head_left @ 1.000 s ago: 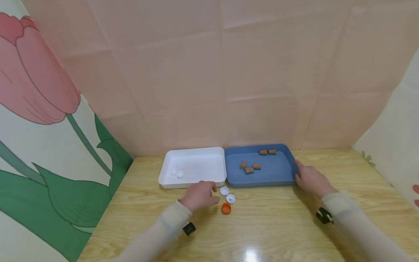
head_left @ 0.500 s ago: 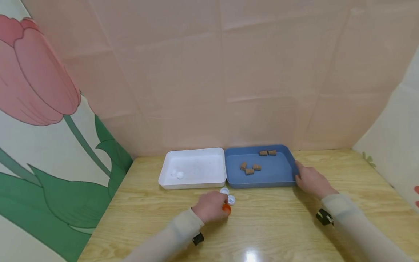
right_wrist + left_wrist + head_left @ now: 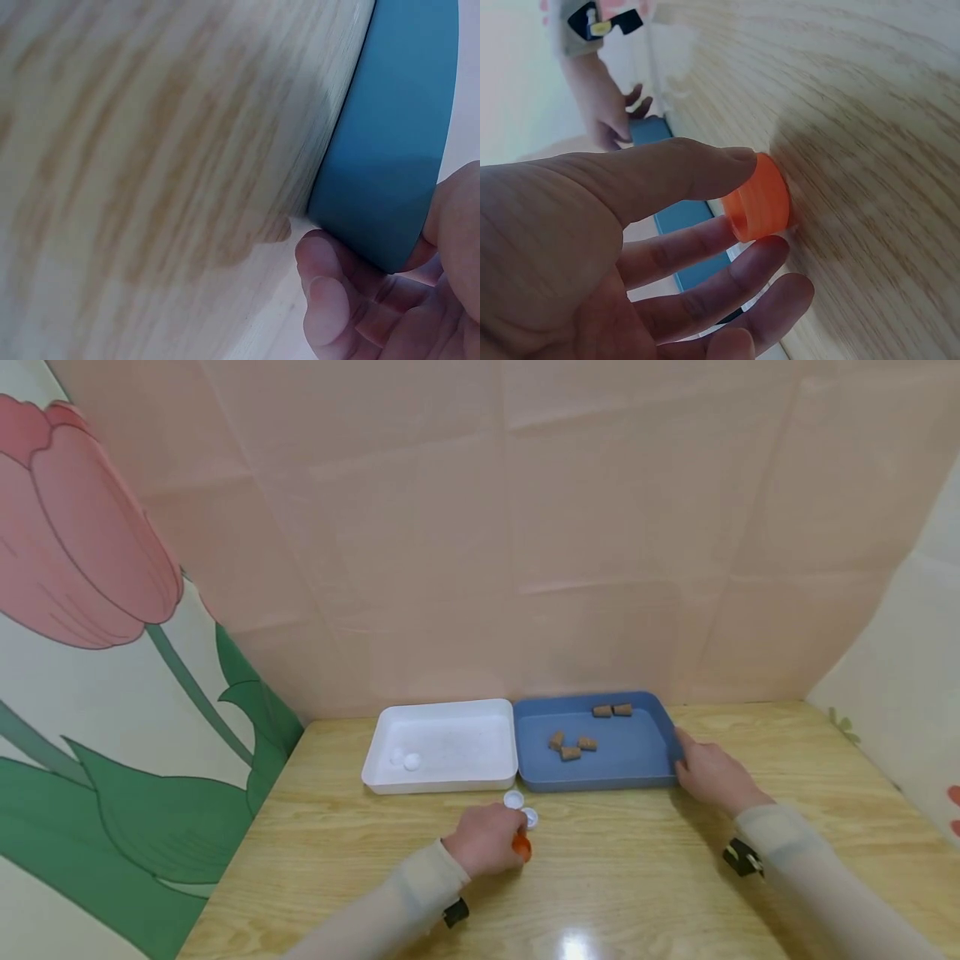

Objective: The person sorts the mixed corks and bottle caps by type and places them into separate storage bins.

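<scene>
My left hand [image 3: 489, 840] pinches an orange bottle cap [image 3: 761, 202] between thumb and fingers, close over the tabletop. Just beyond those fingertips, two white bottle caps [image 3: 513, 799] lie on the table, the nearer one partly covered by the hand. At the right end of the blue tray [image 3: 600, 782], my right hand [image 3: 718, 774] holds the tray's near corner. In the right wrist view its thumb is at the tray's wall [image 3: 390, 150] and the fingers curl by the corner.
Several brown corks [image 3: 571, 753] lie in the blue tray. Against its left side stands a white tray [image 3: 457, 727] with two small white round pieces [image 3: 412, 762] in it. Both trays stand near the back edge of the wooden table [image 3: 637, 877], before a pinkish-beige covering [image 3: 450, 543].
My left hand has moved right and toward me from beside the caps and taken hold of the orange cap, which has shifted slightly. The right hand stays at the blue tray.
</scene>
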### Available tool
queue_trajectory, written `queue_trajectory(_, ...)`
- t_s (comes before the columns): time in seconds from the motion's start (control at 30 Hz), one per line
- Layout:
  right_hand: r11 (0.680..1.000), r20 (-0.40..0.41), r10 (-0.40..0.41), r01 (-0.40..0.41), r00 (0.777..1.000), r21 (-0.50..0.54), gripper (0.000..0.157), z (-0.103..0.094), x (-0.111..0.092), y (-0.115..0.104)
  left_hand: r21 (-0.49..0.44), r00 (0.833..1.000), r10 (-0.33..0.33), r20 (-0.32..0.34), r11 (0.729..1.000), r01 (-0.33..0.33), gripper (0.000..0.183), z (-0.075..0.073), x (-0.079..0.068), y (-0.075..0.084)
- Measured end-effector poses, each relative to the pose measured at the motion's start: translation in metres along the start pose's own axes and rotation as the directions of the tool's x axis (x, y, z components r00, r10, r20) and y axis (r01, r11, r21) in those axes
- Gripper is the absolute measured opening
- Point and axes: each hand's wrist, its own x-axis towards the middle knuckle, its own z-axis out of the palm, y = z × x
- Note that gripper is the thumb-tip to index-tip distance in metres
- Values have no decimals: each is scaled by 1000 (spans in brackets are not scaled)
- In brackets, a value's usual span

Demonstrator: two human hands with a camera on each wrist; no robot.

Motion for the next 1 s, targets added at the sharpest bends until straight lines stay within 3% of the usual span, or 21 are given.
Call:
queue_trajectory(0.37, 1000, -5, -9, 9, 1000, -3, 57, 0, 0, 1, 18, 999, 44, 17, 999, -44, 18, -3, -7, 7)
queue_trajectory(0.77, 1000, 12, 1, -1, 1000, 13, 58, -1, -2, -2, 12, 999, 25, 37, 1000, -26, 16, -11, -12, 9)
queue_trajectory(1.0, 1000, 21, 0, 0, 1000, 16, 59, -2, -1, -3, -34, 1000, 23, -9, 999, -23, 21, -16, -15, 4)
